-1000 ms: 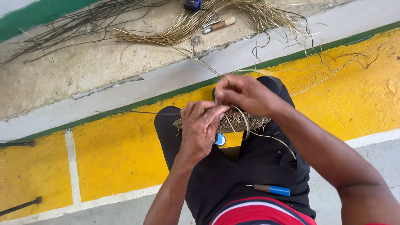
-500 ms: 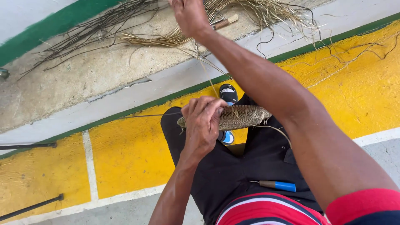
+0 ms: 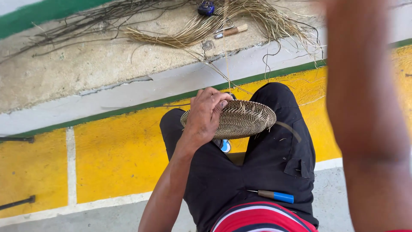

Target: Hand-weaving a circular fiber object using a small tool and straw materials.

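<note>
Fingers of the left hand (image 3: 206, 114) are closed on the left rim of the woven disc (image 3: 238, 118), which rests over the lap between the knees. The right hand is raised out of view; only its blurred forearm (image 3: 365, 107) shows, so I cannot tell its grip. The disc looks light, stiff yet slightly springy, best pinched at the rim. A thin strand (image 3: 225, 47) runs up from it. Beyond lie a fibre bundle (image 3: 223, 21) on the concrete ledge (image 3: 86, 64) and a yellow painted floor (image 3: 116, 159).
</note>
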